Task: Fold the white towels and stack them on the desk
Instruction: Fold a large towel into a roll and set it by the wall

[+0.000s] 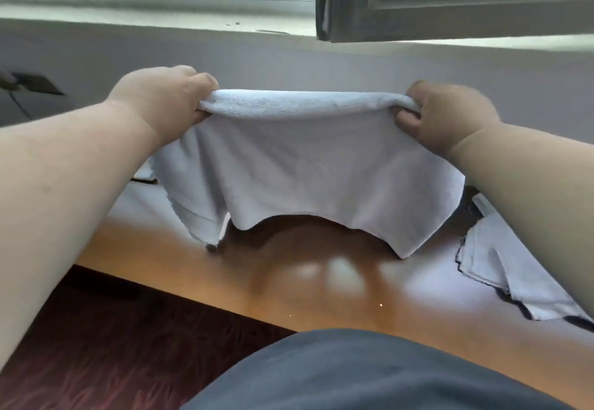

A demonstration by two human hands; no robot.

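Left hand (167, 97), right hand (445, 113) pinch towel (305, 165) top fold; lower edge hangs above desk (321, 290); towel pile (514, 268) right.

Left hand (164, 97), right hand (446, 113) pinch folded white towel (305, 165) above desk (321, 297).

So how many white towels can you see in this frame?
2 for certain. One towel hangs over the desk, held by the left hand and right hand. Another towel lies at the desk's right; it may be several layered, partly hidden by the arm.
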